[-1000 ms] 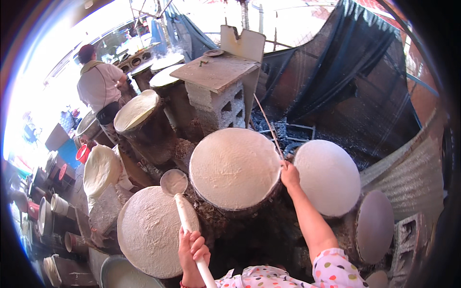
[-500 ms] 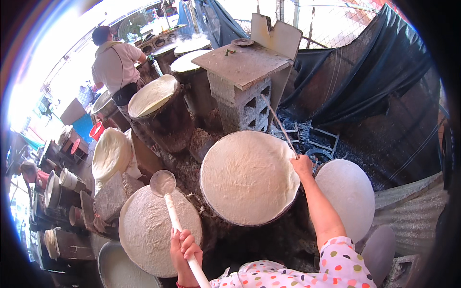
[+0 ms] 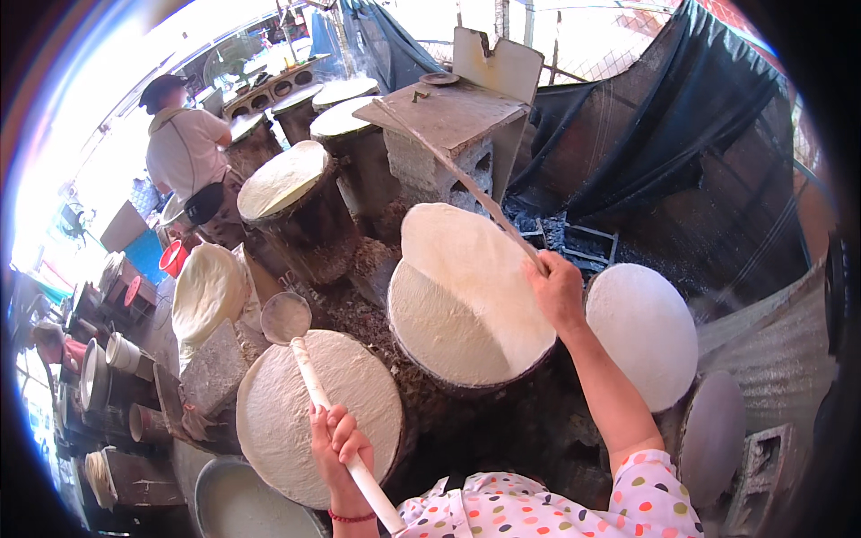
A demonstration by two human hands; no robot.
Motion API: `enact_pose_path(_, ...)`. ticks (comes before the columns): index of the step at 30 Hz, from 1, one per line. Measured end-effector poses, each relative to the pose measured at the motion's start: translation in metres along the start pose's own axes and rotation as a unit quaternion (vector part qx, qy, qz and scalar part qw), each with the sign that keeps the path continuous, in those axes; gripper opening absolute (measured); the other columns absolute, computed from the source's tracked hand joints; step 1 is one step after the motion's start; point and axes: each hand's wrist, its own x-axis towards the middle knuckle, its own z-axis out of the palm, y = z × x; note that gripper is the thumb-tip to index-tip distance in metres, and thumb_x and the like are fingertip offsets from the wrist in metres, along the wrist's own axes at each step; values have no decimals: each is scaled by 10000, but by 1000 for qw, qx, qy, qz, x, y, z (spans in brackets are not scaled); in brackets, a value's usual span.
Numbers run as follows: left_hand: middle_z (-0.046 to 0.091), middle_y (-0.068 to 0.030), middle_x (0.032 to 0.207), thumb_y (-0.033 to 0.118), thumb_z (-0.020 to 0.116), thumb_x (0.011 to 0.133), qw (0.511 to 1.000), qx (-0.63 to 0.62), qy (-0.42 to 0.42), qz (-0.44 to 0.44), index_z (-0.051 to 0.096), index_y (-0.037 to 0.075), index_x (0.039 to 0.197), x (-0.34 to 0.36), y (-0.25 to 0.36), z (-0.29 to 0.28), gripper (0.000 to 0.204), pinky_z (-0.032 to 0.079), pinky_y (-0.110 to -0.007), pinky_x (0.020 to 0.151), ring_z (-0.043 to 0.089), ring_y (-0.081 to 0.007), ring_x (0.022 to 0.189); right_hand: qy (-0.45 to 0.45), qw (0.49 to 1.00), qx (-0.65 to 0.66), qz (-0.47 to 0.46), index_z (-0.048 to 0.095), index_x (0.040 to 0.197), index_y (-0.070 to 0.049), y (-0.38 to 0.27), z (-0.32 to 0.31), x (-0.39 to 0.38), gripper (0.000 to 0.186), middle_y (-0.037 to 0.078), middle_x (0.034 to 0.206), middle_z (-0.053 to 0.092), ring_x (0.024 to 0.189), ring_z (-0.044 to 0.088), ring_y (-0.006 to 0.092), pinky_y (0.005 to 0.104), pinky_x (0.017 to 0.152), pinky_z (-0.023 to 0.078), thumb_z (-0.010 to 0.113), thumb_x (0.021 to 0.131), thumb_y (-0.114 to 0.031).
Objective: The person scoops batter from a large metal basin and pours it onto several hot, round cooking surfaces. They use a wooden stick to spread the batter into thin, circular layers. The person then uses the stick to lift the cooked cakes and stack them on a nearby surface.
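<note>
A thin, pale round sheet, flat on the central griddle a second ago, has now been partly raised, its far edge brought up past the rim; the work seems to have passed to peeling it free. Its near right side is still rested on the griddle. It is met by a long wooden stick, gripped in the right hand; whether the sheet is draped or pinched there cannot be told. A ladle with a round bowl and smooth pale handle is clasped in the left hand, above a rough-textured, whitish left disc. Beyond, porous concrete blocks are topped by a dusty board.
</note>
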Motion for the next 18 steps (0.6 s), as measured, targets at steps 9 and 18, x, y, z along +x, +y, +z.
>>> enact_pose_path(9, 391, -19, 732, 194, 425, 1005, 998, 55, 30, -21, 370, 47, 857, -26, 29, -3, 215, 350, -188, 305, 339, -43, 467, 150, 979, -108, 88, 658, 1000, -77, 85, -11, -6, 272, 167, 843, 667, 832, 634, 341, 437, 744, 490, 582, 873, -305)
enact_pose_path(18, 408, -18, 799, 136, 413, 995, 994, 46, 75, 66, 379, 144, 1186, -46, 52, -28, 194, 348, -148, 331, 350, -34, 495, -223, 886, 288, 288, 497, 1238, -55, -7, 68, -102, 297, -5, 748, 492, 562, 449, 43, 203, 439, 366, 452, 966, -167)
